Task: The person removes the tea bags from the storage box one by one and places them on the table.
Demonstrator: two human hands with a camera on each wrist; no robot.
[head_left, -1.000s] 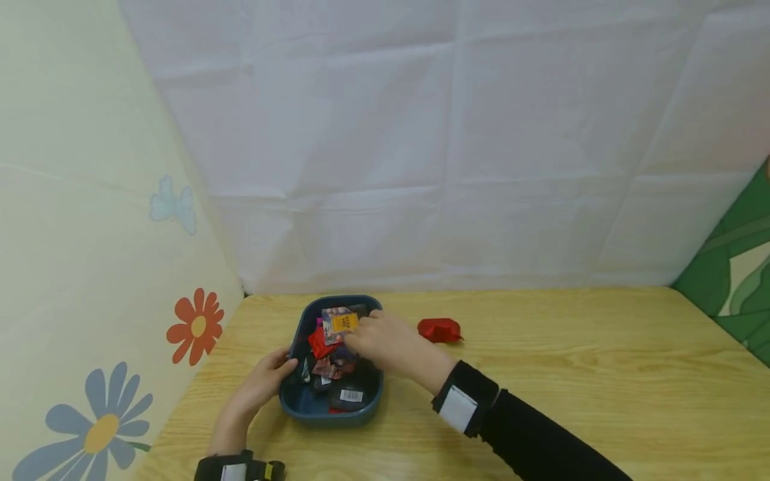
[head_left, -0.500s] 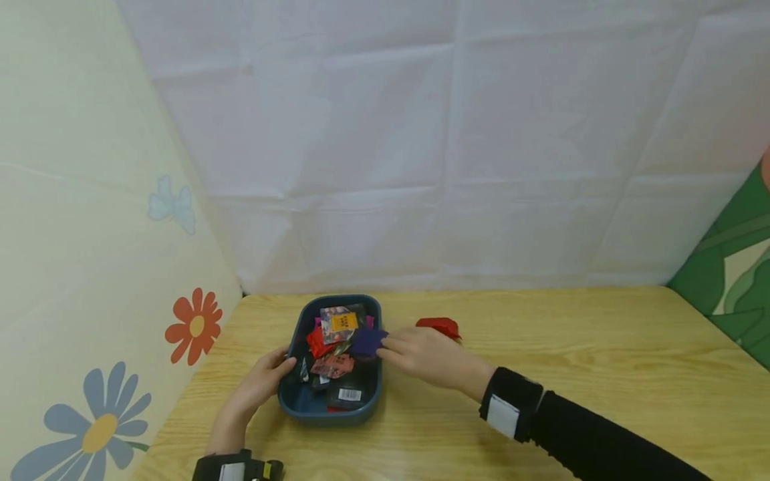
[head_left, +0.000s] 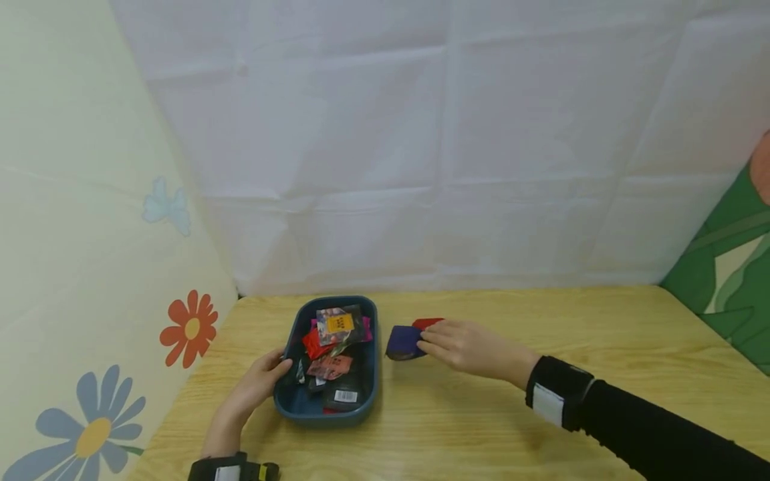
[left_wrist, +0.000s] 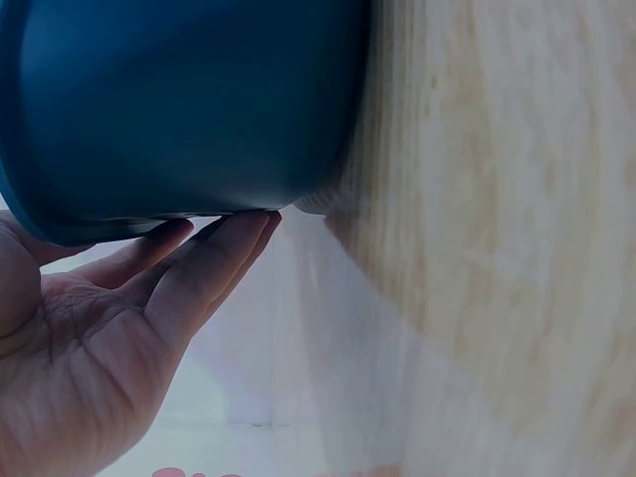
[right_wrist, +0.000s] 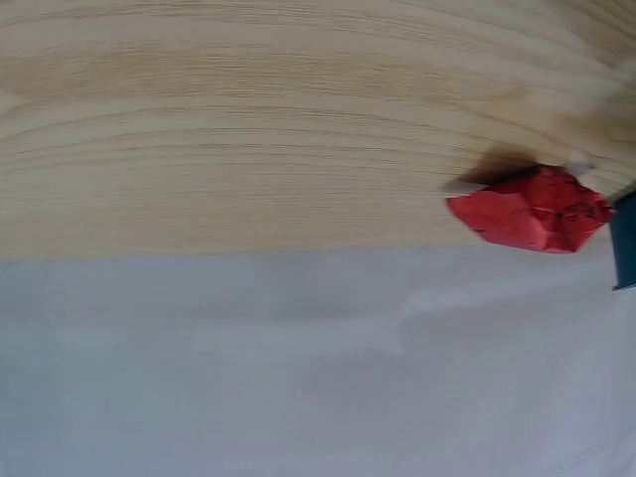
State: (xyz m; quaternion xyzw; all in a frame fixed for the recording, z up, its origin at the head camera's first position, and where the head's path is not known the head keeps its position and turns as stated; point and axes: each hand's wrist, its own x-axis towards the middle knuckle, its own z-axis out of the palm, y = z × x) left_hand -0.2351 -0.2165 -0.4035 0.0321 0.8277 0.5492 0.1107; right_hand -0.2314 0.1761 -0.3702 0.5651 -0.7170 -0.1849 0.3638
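Note:
My left hand (head_left: 260, 385) holds the left rim of a dark blue plastic container (head_left: 325, 420), thumb over the edge. In the left wrist view, the fingers (left_wrist: 204, 268) lie against its outer wall (left_wrist: 189, 109). To the container's right, my right hand (head_left: 472, 349) pinches a dark blue-purple packet (head_left: 403, 342) above the table. Behind that hand lies a crumpled red packet (head_left: 428, 323), partly hidden in the head view. The right wrist view shows this red packet (right_wrist: 537, 211) on the wood, but not the hand.
Inside the container are several small packets, including a patterned one with a yellow label (head_left: 339, 323), a red one (head_left: 315, 344), a pinkish one (head_left: 329, 367) and a black one with a barcode (head_left: 345, 395). A white sheet (head_left: 361, 167) hangs behind the wooden table (head_left: 571, 347).
My right hand has drawn the dark blue packet out of the container and carried it right, towards the red packet. The left hand still holds the rim.

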